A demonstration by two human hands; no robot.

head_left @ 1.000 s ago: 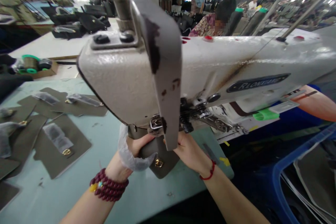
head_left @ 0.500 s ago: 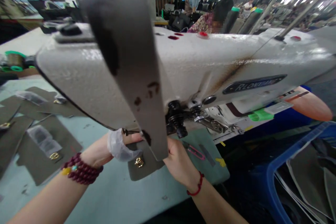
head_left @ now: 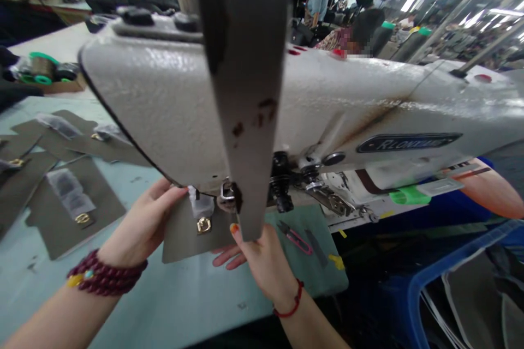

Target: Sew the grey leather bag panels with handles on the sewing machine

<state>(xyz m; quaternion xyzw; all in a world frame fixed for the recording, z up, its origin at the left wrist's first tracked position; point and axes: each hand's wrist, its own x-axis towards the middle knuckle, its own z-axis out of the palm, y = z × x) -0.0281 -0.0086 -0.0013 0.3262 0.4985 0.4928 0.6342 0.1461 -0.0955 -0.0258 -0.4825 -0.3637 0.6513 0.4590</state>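
Observation:
A grey panel (head_left: 180, 234) lies under the head of the white sewing machine (head_left: 155, 98). On the panel are a gold buckle (head_left: 203, 225) and a clear plastic wrap (head_left: 201, 204). My left hand (head_left: 143, 223) is closed on the panel's left edge, thumb on top near the machine. My right hand (head_left: 262, 262) is at the panel's right side, thumb raised apart from the stretched fingers, which show past its near edge. A metal bar (head_left: 249, 120) hides part of the right hand and panel. The presser foot (head_left: 227, 191) is partly visible.
More grey panels (head_left: 98, 196) with wrapped buckles lie on the left of the table. Pink thread snips (head_left: 301, 240) lie to the right. A blue bin (head_left: 413, 289) holding grey pieces stands at lower right. Thread spools (head_left: 43, 71) sit at far left. People are beyond the machine.
The panel and buckle have shifted left. My left hand has drawn left and no longer covers the wrap. My right hand's fingers have opened out. The camera view has also shifted.

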